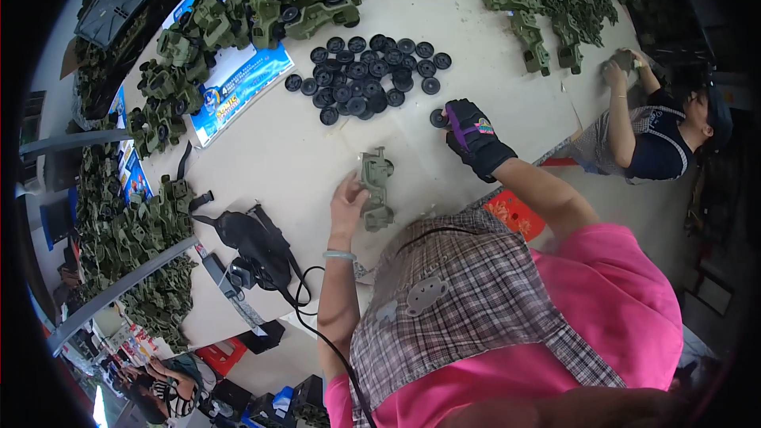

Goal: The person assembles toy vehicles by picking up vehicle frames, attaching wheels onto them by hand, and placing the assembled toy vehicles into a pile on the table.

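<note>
My bare left hand (pixel 349 203), with a pale bracelet at the wrist, grips the side of a green plastic toy vehicle frame (pixel 376 190) close in front of me. My right hand (pixel 478 143) wears a black and purple glove and is closed on a small black toy wheel (pixel 437 117) at its fingertips. Beyond both hands, several loose black wheels (pixel 357 79) lie in a spread heap on the pale table (pixel 317 139).
Green toy vehicles with wheels (pixel 269 4) are piled at the far left, over blue printed sheets (pixel 246 87). More green parts (pixel 135 254) cover the left side, beside a black corded device (pixel 254 246). At far right, another person (pixel 650 131) handles a part near green pieces (pixel 583 0).
</note>
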Action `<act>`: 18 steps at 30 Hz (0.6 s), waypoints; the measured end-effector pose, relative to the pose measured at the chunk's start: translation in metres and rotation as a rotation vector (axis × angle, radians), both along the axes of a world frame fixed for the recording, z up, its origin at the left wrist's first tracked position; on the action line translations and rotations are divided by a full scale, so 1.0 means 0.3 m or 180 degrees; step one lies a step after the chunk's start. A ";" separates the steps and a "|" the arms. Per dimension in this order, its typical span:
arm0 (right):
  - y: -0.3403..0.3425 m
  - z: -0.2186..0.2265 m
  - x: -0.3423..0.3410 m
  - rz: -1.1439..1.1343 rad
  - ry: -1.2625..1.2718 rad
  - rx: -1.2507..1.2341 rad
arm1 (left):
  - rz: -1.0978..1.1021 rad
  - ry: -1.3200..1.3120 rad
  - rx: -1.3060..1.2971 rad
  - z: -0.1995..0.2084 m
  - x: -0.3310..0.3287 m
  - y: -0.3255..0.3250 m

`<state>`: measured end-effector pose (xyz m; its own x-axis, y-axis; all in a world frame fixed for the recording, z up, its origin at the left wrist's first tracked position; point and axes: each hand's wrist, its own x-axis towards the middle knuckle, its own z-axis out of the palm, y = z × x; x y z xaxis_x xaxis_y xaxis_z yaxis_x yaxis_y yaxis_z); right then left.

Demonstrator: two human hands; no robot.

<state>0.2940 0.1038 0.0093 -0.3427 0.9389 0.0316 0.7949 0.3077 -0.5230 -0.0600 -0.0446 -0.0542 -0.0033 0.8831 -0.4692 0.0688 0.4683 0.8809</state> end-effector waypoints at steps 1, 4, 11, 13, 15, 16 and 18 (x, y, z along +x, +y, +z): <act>-0.003 0.015 0.001 0.0014 0.0003 -0.0028 | 0.0014 0.0003 -0.0028 -0.007 0.001 -0.019; -0.002 0.049 -0.010 0.0327 0.0092 0.0352 | -0.0302 0.1905 0.0955 0.052 0.059 -0.031; -0.049 -0.005 -0.070 0.1202 0.0245 0.0020 | -0.0395 0.2275 0.0168 0.157 0.267 -0.065; -0.093 0.059 -0.177 0.1515 0.0514 -0.0125 | -0.0423 0.2355 0.0240 0.152 0.273 -0.072; -0.126 0.125 -0.275 0.1643 0.0777 -0.0256 | -0.0353 0.2482 0.0216 0.131 0.271 -0.088; -0.127 0.131 -0.301 0.1676 0.0778 -0.0271 | -0.0354 0.2467 0.0231 0.127 0.270 -0.087; -0.120 0.135 -0.333 0.1978 0.0241 -0.0252 | -0.0395 0.2351 0.0141 0.135 0.272 -0.082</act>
